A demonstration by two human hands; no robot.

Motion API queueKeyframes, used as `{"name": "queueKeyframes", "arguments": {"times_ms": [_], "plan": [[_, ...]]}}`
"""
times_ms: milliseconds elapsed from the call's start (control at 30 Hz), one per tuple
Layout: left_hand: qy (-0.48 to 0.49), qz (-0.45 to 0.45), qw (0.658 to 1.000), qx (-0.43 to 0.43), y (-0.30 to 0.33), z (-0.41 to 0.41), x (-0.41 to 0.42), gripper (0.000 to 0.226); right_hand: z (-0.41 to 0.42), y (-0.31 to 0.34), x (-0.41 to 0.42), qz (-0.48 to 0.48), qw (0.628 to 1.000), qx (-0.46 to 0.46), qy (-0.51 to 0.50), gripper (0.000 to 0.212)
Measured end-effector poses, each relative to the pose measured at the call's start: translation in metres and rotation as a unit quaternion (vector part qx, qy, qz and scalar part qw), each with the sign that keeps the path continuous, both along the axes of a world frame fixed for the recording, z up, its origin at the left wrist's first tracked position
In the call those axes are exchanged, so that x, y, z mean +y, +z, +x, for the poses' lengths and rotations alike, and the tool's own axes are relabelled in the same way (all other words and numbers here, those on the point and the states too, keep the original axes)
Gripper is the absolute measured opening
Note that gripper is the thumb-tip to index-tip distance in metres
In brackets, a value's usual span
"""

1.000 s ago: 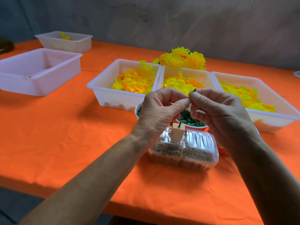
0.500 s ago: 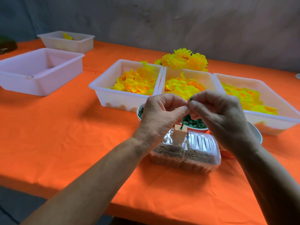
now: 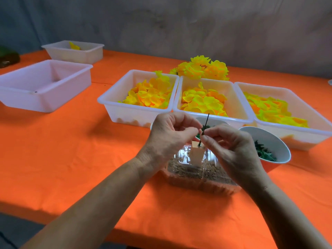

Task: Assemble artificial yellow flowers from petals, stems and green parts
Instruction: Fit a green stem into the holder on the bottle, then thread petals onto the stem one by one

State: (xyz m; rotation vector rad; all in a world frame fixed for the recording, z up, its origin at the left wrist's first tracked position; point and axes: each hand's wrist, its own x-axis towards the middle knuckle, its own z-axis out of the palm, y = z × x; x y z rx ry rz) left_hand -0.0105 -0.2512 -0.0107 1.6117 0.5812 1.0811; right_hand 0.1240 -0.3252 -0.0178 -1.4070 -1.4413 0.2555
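I see both hands, left hand [image 3: 169, 135] and right hand [image 3: 231, 150], pinching the thin dark stem [image 3: 205, 125] above the clear box [image 3: 201, 175], bins at twelve o'clock. Such a fingertip grip could let it slip.

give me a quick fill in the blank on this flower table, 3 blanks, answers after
1. Both hands, left hand and right hand, pinch a thin dark ____.
2. The tablecloth is ____.
3. The number of white bins holding heaps of yellow petals side by side is ____.

Missing words: stem; orange; three
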Motion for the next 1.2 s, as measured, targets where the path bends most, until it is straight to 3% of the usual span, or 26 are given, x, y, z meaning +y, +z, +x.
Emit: {"name": "queueKeyframes", "arguments": {"times_ms": [233,333,367,500,600,700,833,933,1067,1200], "plan": [[-0.037,0.006,0.999,0.022,0.0,-0.004,0.014,0.011,0.004,0.004,-0.002,-0.002,1.0,0.001,0.02,0.025],[0.082,0.057,0.991,0.09,0.0,-0.006,0.051,0.014,0.005,0.008,0.0,-0.015,0.999,0.026,0.036,0.015],[0.134,0.089,0.978,0.136,0.0,-0.007,0.067,0.014,0.005,0.011,-0.001,-0.027,0.998,0.039,0.05,0.006],[0.246,0.165,0.885,0.358,0.003,-0.017,0.14,0.013,0.011,0.018,0.0,-0.097,0.983,0.106,0.112,0.012],[0.237,0.154,0.834,0.475,-0.001,-0.019,0.186,0.023,0.018,0.021,0.005,-0.134,0.971,0.142,0.141,0.014],[0.207,0.151,0.804,0.536,-0.006,-0.015,0.218,0.033,0.026,0.024,0.011,-0.179,0.955,0.166,0.167,0.015],[0.099,0.173,0.755,0.625,-0.014,-0.005,0.24,0.035,0.035,0.028,0.02,-0.238,0.929,0.195,0.207,0.027],[0.07,0.167,0.761,0.623,-0.014,0.003,0.243,0.036,0.04,0.029,0.024,-0.262,0.918,0.202,0.219,0.036],[0.097,0.212,0.762,0.604,-0.011,0.016,0.236,0.034,0.044,0.035,0.028,-0.299,0.888,0.22,0.27,0.028],[0.053,0.189,0.827,0.527,-0.013,0.03,0.221,0.044,0.043,0.032,0.034,-0.284,0.897,0.258,0.22,0.022]]}}
